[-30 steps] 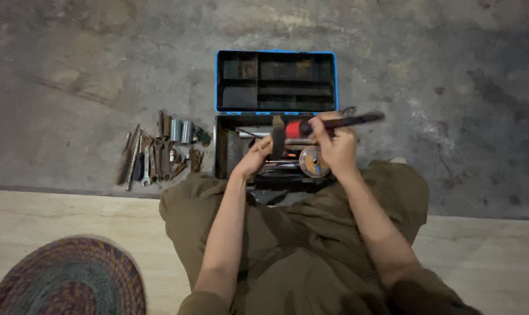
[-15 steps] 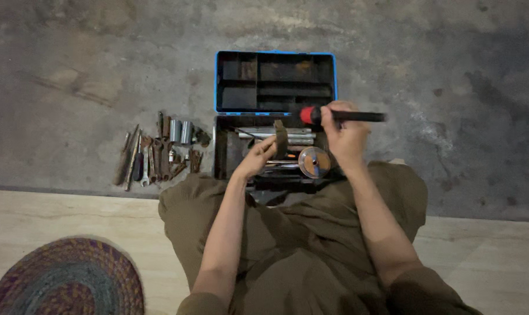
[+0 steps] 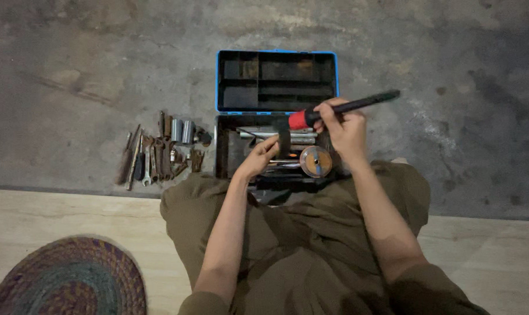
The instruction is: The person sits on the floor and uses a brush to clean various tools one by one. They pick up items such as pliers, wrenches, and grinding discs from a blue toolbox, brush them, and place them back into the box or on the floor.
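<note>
An open blue toolbox lies on the concrete floor in front of my knees. Its lid tray holds dark empty-looking compartments. My right hand grips a long black tool with a red collar and holds it above the box, tip pointing right. My left hand reaches into the lower half of the box, fingers on a black strap-like piece among metal tools. A round grinding disc lies in the box under my right wrist.
Several rusty wrenches, sockets and screwdrivers lie in a row on the floor left of the box. A pale wooden step runs under my legs. A braided round rug sits at the lower left.
My right hand has lifted the black and red tool a little up and to the right, away from the box. My left hand stays in the box.
</note>
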